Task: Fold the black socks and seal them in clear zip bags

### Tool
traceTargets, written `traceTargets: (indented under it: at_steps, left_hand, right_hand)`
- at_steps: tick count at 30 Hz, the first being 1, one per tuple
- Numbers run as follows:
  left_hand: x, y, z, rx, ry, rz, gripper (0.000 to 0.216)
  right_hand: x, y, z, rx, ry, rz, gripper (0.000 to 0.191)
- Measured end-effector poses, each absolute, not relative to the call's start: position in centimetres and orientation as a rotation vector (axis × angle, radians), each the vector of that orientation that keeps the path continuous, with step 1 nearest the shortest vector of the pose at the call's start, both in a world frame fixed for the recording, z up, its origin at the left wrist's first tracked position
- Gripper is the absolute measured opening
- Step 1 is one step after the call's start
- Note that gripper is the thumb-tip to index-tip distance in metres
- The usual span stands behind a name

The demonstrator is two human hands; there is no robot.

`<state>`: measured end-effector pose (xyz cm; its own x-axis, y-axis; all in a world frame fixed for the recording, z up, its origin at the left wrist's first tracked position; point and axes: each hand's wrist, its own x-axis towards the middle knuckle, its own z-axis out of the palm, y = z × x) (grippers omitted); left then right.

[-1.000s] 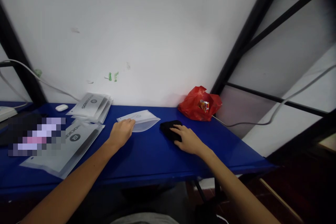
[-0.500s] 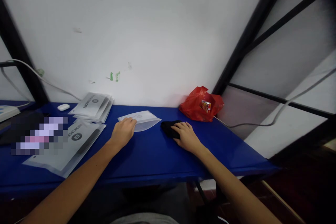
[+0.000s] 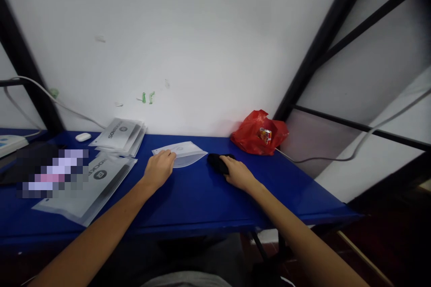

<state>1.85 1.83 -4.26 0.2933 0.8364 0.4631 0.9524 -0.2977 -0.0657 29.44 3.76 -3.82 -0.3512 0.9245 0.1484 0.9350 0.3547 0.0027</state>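
Observation:
My left hand (image 3: 160,167) pinches the near left edge of a small frosted plastic pouch (image 3: 188,152). The pouch lies on the blue table (image 3: 202,197), its mouth gaping toward the right. Just right of that mouth is a folded piece of black cloth (image 3: 217,163). My right hand (image 3: 239,172) grips the cloth's right side, fingers curled over it and partly hidden. A small gap separates cloth and pouch.
At left lie a stack of frosted pouches (image 3: 117,136) and a larger printed pouch (image 3: 87,188) with something dark in it. A white earbud case (image 3: 83,137) sits behind. A red plastic bag (image 3: 252,134) stands at the back right, by a cable (image 3: 319,160).
My right hand's fingers have curled in more tightly on the black cloth. My left hand and the pouch stay in place; the view shifts slightly.

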Motion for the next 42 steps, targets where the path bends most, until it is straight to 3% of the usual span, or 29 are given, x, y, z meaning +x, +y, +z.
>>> traceTargets:
  at_steps: [14, 19, 24, 29, 42]
  left_hand:
    - [2.1, 1.3, -3.5, -2.084, -1.637, -0.429, 0.028]
    - [2.2, 1.0, -3.2, -2.123, -1.673, -0.374, 0.032]
    - [2.3, 0.9, -2.7, -2.195, -1.744, -0.321, 0.032]
    - [2.4, 0.8, -2.8, -2.263, -1.777, -0.309, 0.03]
    - [2.3, 1.5, -4.0, -2.321, -1.704, -0.564, 0.03]
  right_hand:
    - [29.1, 3.5, -3.9, -1.583, -2.492, -0.164, 0.054]
    - [29.7, 2.3, -2.9, -1.384, -2.416, -0.232, 0.06]
    - [28.4, 1.3, -2.4, -0.982, -2.212, -0.378, 0.051]
    - [25.1, 0.9, -3.7, -0.687, -2.355, -0.358, 0.052]
    - [24.0, 3.1, -6.2, -0.682, -2.651, -0.504, 0.048]
